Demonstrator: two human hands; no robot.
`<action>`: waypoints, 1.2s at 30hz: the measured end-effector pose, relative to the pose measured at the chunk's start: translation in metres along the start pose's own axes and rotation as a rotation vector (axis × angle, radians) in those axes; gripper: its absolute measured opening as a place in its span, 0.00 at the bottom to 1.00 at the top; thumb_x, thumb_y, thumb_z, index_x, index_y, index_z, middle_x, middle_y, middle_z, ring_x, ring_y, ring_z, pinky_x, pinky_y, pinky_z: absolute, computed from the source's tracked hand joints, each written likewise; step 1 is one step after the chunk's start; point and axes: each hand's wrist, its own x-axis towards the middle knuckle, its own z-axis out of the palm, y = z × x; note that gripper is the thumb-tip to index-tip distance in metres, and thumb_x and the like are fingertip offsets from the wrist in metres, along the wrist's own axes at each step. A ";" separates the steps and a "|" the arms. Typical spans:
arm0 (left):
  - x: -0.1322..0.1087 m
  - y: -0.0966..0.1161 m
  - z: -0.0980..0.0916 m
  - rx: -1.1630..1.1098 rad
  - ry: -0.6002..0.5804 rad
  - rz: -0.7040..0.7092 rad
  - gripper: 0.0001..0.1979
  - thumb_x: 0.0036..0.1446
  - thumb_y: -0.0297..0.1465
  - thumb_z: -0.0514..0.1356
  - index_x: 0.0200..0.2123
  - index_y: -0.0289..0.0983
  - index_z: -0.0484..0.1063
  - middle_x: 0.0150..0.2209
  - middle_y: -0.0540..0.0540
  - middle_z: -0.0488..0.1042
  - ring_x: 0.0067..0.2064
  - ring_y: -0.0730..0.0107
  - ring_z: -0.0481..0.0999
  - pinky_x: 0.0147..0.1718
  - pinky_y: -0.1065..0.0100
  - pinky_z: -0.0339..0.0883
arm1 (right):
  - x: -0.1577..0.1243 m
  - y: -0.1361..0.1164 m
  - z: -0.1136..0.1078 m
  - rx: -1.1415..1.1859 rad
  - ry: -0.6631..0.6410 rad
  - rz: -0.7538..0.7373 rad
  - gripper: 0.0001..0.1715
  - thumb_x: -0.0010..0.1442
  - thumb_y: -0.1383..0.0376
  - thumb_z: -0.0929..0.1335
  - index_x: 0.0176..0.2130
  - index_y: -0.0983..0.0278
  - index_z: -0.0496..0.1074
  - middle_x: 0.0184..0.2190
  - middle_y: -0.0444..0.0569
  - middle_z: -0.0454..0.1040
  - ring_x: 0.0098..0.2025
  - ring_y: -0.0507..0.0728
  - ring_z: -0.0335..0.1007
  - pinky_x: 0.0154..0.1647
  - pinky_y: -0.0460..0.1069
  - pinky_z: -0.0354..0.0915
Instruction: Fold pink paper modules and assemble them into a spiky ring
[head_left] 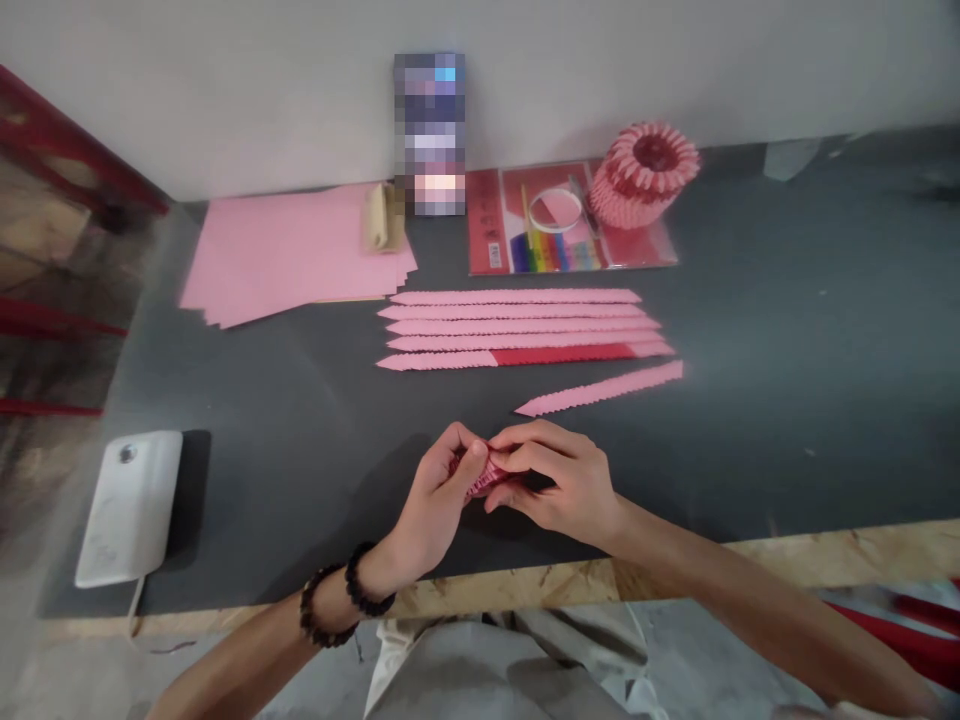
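While the left hand (435, 500) and the right hand (559, 485) are meeting close to the near edge of the dark grey table mat (300, 480), they are pinching a small folded piece of pink and red paper (484, 472) between them. The fingers of both hands are closing tightly around it from either side, so most of it is hidden and only a ridged pink middle is showing. Two dark beaded bracelets (345, 600) are sitting on the left wrist, over the pale chipboard table edge (825, 555).

To the near left, well apart from the hands, a white rounded rectangular device (131, 505) is lying flat on the mat with a cord trailing off its near end.

Just beyond the hands, a single pink zigzag-edged paper strip (600, 388) is lying at a slant, rising toward the right. Beyond it, a row of long pink paper strips (517, 325) is lying side by side, running left to right; the nearest strip in the row (525, 356) is showing a red stretch along its right half.

Farther left, a stack of flat pink paper sheets (285, 250) is fanning out slightly, and a small beige block (381, 215) is resting on its far right corner. At the far middle, a clear plastic packet of coloured paper (645, 250) is lying with a white tape ring (555, 210) on it. A round pink folded-paper ring (643, 172) is standing on the packet's far right corner, near the white wall (225, 80).
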 end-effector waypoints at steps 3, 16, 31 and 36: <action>-0.001 0.000 0.001 0.012 -0.030 0.043 0.18 0.66 0.45 0.63 0.32 0.38 0.65 0.26 0.54 0.65 0.27 0.77 0.61 0.27 0.73 0.59 | -0.001 0.002 -0.001 0.017 -0.007 -0.013 0.06 0.62 0.70 0.75 0.33 0.61 0.77 0.38 0.48 0.84 0.36 0.53 0.81 0.40 0.47 0.76; 0.008 0.018 -0.005 -0.085 0.009 -0.087 0.17 0.63 0.42 0.66 0.34 0.37 0.66 0.42 0.40 0.84 0.37 0.62 0.85 0.40 0.61 0.78 | 0.021 0.056 -0.064 -0.452 -0.382 0.129 0.22 0.57 0.58 0.79 0.51 0.58 0.78 0.50 0.52 0.79 0.51 0.67 0.76 0.53 0.63 0.72; 0.006 0.022 -0.009 -0.145 0.055 -0.107 0.15 0.62 0.39 0.68 0.33 0.36 0.68 0.40 0.41 0.85 0.44 0.59 0.86 0.47 0.59 0.80 | 0.009 0.050 -0.045 -0.327 -0.419 0.045 0.05 0.71 0.64 0.66 0.45 0.62 0.70 0.37 0.49 0.81 0.36 0.57 0.78 0.35 0.50 0.68; 0.006 0.021 -0.009 -0.173 0.074 -0.096 0.15 0.61 0.39 0.69 0.32 0.36 0.69 0.40 0.42 0.84 0.45 0.60 0.85 0.49 0.57 0.79 | 0.009 0.052 -0.039 -0.394 -0.372 -0.020 0.10 0.70 0.59 0.68 0.43 0.62 0.75 0.29 0.45 0.80 0.29 0.55 0.75 0.32 0.50 0.65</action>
